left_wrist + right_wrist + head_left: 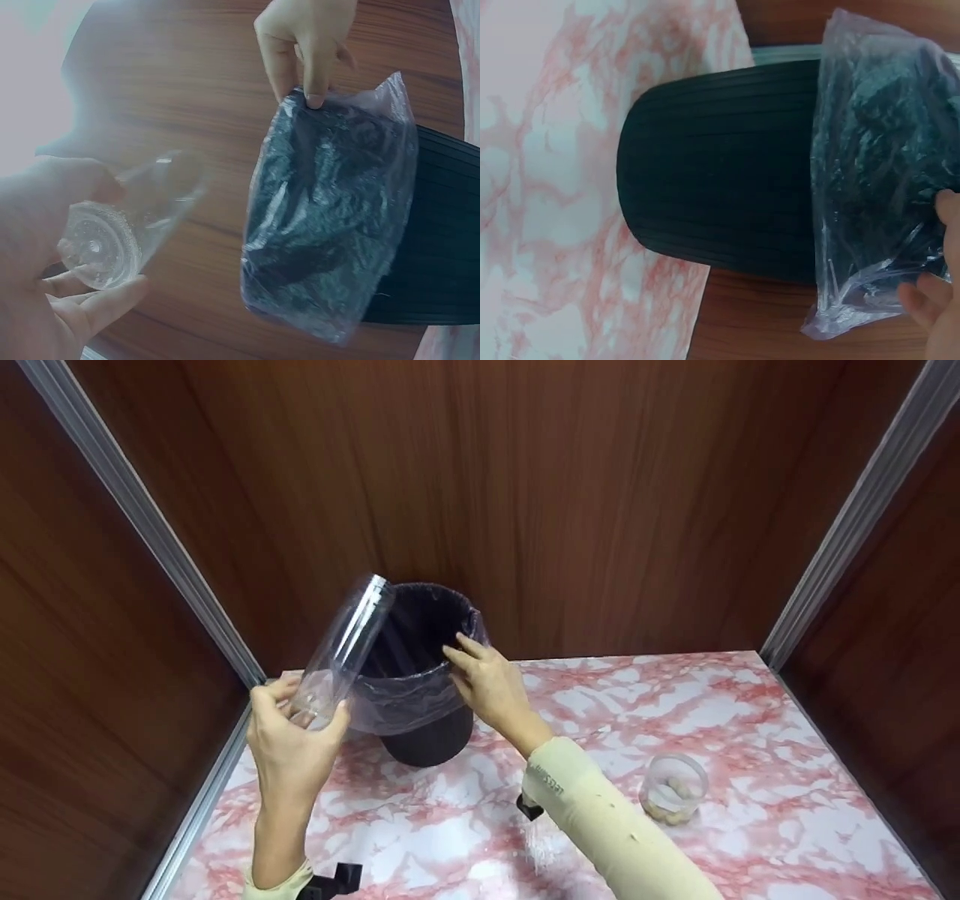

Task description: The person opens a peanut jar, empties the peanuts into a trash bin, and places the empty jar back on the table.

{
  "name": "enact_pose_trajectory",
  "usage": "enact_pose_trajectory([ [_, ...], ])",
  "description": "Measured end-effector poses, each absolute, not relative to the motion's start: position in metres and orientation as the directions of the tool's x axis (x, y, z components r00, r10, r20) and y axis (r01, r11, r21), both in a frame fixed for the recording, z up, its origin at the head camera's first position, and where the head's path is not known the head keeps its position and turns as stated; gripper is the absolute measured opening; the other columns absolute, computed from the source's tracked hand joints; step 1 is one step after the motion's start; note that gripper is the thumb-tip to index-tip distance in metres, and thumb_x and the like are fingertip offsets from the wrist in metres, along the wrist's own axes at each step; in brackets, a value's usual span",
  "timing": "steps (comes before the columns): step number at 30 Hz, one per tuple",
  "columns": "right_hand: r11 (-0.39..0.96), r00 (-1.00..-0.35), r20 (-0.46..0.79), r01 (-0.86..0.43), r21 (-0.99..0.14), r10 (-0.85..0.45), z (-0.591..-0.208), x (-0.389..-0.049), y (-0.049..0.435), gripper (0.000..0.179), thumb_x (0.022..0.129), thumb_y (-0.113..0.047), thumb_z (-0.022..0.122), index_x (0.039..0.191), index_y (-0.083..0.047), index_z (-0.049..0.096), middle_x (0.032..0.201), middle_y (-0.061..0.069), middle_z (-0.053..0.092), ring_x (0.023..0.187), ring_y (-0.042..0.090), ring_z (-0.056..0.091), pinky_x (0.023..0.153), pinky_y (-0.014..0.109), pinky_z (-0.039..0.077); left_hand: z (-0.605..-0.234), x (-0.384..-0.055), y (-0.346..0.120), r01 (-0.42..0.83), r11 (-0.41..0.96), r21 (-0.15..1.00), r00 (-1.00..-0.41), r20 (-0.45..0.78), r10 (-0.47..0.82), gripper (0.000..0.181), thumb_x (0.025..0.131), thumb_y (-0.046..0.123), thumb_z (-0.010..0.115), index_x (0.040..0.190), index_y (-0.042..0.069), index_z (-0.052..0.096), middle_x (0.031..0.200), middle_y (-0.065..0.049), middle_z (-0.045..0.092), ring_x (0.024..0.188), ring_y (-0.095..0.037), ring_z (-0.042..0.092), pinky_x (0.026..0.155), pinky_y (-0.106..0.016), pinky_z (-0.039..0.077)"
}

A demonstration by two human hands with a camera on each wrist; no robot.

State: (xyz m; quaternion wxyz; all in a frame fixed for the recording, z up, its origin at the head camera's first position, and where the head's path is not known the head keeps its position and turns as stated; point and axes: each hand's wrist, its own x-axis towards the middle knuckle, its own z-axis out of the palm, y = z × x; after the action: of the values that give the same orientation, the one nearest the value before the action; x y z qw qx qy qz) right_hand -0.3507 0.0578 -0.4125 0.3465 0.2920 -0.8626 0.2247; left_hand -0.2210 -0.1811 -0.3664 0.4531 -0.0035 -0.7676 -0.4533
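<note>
Gripping by the left hand (292, 742): thumb and curled fingers close on the base end of a clear plastic cylinder (346, 645).
Cylinder's place: held above the tabletop (727, 712), beside the black waste bin (431, 741), its upper part overlapping the bin's left rim in the head view.
Cylinder's long axis: slanted, neither upright nor level; it runs from the palm up and rightward in the head view.
Cylinder's ends: the round moulded base faces the left wrist camera; the far end points away from the hand. Whether that end is uncovered, I cannot tell.
Right hand (489, 684): pinches the translucent purple liner (412, 714) at the bin's right rim.
Waste bin: stands mouth up near the wood-grain panel (600, 510), liner folded outward over its rim.
Round clear container (676, 780): on the marbled tabletop at right, well apart from both hands, with beige lumps low down.
</note>
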Motion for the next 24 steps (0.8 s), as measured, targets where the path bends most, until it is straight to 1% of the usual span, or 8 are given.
enact_pose_trajectory([
  [3, 0.737, -0.654, 0.652, -0.642, -0.212, -0.382, -0.410, -0.345, 0.063, 0.068, 0.086, -0.019, 0.073, 0.148, -0.023, 0.044, 0.148, 0.004, 0.044, 0.107, 0.025, 0.062, 0.065, 0.039, 0.054, -0.373, -0.218, -0.182, 0.394, 0.572, 0.719, -0.623, 0.667, -0.409, 0.057, 0.066, 0.000, 0.083, 0.106, -0.003, 0.043, 0.118, -0.011, 0.059, 0.094, -0.027, 0.063, 0.076, -0.021, 0.053],
  [6, 0.705, -0.681, 0.614, -0.656, -0.269, -0.399, -0.411, -0.337, 0.074, 0.077, 0.086, -0.020, 0.072, 0.153, -0.023, 0.033, 0.155, 0.008, 0.032, 0.093, 0.022, 0.062, 0.058, 0.034, 0.051, -0.382, -0.217, -0.183, 0.398, 0.585, 0.707, -0.646, 0.668, -0.368, 0.067, 0.068, -0.003, 0.081, 0.120, -0.004, 0.039, 0.117, -0.014, 0.052, 0.102, -0.027, 0.056, 0.080, -0.035, 0.053],
  [9, 0.657, -0.667, 0.642, -0.682, -0.322, -0.378, -0.413, -0.328, 0.093, 0.074, 0.084, -0.017, 0.075, 0.150, -0.019, 0.039, 0.155, 0.011, 0.031, 0.089, 0.022, 0.063, 0.056, 0.032, 0.050, -0.393, -0.216, -0.182, 0.400, 0.597, 0.695, -0.659, 0.671, -0.339, 0.078, 0.072, -0.003, 0.080, 0.137, -0.002, 0.038, 0.119, -0.018, 0.043, 0.108, -0.027, 0.048, 0.083, -0.042, 0.051],
  [11, 0.614, -0.665, 0.662, -0.694, -0.375, -0.346, -0.416, -0.320, 0.107, 0.070, 0.084, -0.013, 0.076, 0.146, -0.016, 0.045, 0.153, 0.010, 0.035, 0.077, 0.022, 0.063, 0.053, 0.031, 0.050, -0.401, -0.215, -0.180, 0.398, 0.593, 0.700, -0.658, 0.668, -0.347, 0.078, 0.074, -0.003, 0.080, 0.141, 0.000, 0.041, 0.121, -0.018, 0.041, 0.110, -0.027, 0.046, 0.084, -0.042, 0.050],
  [14, 0.533, -0.682, 0.669, -0.698, -0.478, -0.294, -0.423, -0.305, 0.127, 0.062, 0.084, -0.009, 0.076, 0.141, -0.013, 0.051, 0.148, 0.010, 0.040, 0.092, 0.025, 0.064, 0.063, 0.029, 0.054, -0.412, -0.214, -0.177, 0.414, 0.581, 0.701, -0.632, 0.681, -0.371, 0.074, 0.073, -0.003, 0.082, 0.139, 0.001, 0.048, 0.123, -0.019, 0.044, 0.108, -0.026, 0.049, 0.086, -0.036, 0.049],
  [16, 0.460, -0.722, 0.643, -0.676, -0.575, -0.256, -0.426, -0.291, 0.138, 0.058, 0.086, -0.006, 0.074, 0.139, -0.011, 0.053, 0.146, 0.010, 0.043, 0.092, 0.024, 0.063, 0.065, 0.027, 0.055, -0.418, -0.214, -0.174, 0.438, 0.582, 0.685, -0.598, 0.705, -0.381, 0.073, 0.071, -0.003, 0.083, 0.137, 0.000, 0.051, 0.122, -0.019, 0.049, 0.108, -0.026, 0.050, 0.090, -0.034, 0.044],
  [18, 0.404, -0.758, 0.618, -0.643, -0.651, -0.210, -0.429, -0.277, 0.148, 0.054, 0.086, -0.003, 0.073, 0.135, -0.011, 0.056, 0.141, 0.009, 0.047, 0.106, 0.024, 0.060, 0.071, 0.028, 0.056, -0.422, -0.214, -0.172, 0.456, 0.581, 0.674, -0.577, 0.722, -0.383, 0.072, 0.071, -0.002, 0.084, 0.135, -0.002, 0.053, 0.121, -0.020, 0.053, 0.107, -0.025, 0.050, 0.089, -0.033, 0.039],
  [24, 0.343, -0.801, 0.592, -0.583, -0.737, -0.088, -0.417, -0.227, 0.166, 0.046, 0.082, 0.011, 0.071, 0.125, -0.002, 0.061, 0.123, 0.016, 0.058, 0.097, 0.027, 0.063, 0.071, 0.037, 0.057, -0.437, -0.213, -0.163, 0.467, 0.592, 0.656, -0.557, 0.739, -0.379, 0.068, 0.066, 0.001, 0.088, 0.127, -0.005, 0.058, 0.112, -0.018, 0.064, 0.094, -0.023, 0.057, 0.078, -0.027, 0.041],
])
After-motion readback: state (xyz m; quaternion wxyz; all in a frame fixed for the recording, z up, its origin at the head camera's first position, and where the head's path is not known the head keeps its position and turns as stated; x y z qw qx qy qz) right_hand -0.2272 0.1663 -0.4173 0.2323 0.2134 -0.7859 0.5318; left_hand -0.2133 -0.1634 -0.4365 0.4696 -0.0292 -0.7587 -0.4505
